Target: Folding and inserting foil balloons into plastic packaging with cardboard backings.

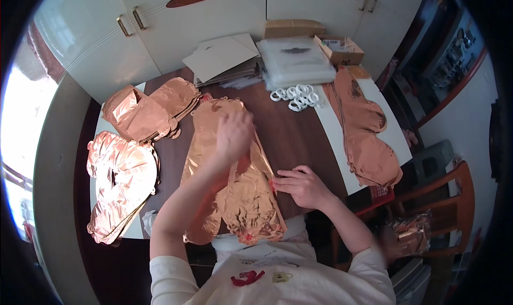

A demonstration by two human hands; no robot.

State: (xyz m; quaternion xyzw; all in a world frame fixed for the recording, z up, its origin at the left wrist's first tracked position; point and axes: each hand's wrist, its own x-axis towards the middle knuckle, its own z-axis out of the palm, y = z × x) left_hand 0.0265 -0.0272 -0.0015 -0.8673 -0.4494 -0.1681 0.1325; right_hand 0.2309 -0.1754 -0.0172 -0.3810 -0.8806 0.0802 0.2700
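the table [307,139] spreads beneath both grips. on it, under the left grip [235,135], lies the long copper foil piece [243,195], its crinkled end toward the person. the left grip is curled down on it, fingertips hidden, so i cannot tell whether they pinch anything. the right grip [302,186] has its fingers stretched out and slightly apart, tips at the foil's right edge, holding nothing that shows. the step in hand seems to be smoothing the foil flat; the next move probably calls for light pressure from the left grip and a steady edge at the right.

beyond the right grip sits a stack of clear plastic bags [294,67], perhaps empty. past them, an open cardboard box [344,57] holds small pale items, too small to make out. nearer the right grip lie loose white rings [303,100].
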